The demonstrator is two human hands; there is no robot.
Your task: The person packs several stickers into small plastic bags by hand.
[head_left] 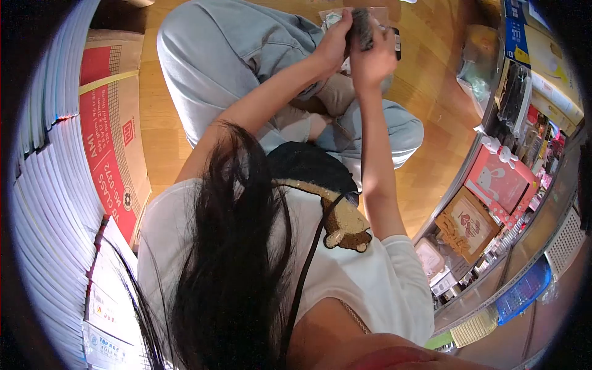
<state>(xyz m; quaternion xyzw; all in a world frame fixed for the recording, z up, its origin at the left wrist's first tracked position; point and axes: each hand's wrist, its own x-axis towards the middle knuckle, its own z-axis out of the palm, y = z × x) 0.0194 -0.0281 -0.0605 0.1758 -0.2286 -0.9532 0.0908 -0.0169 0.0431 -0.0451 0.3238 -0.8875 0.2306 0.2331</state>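
Observation:
Near the top of the head view, a dark grey fuzzy object (362,29) is held between my two hands, above the crossed legs. My left hand (335,40) has its fingers closed against the object's left side. My right hand (375,57) wraps round its right and lower side, fingers bent and slightly blurred. Behind the hands lies a clear plastic packet (379,15) on the wooden floor. A small black item (396,44) shows just right of my right hand; what it is cannot be made out.
Tall stacks of paper or notebooks (55,197) and a red and brown carton (111,123) stand at the left. On the right, a shelf holds a pink rabbit frame (501,179), a brown frame (467,225), a blue basket (524,291) and plastic-wrapped goods.

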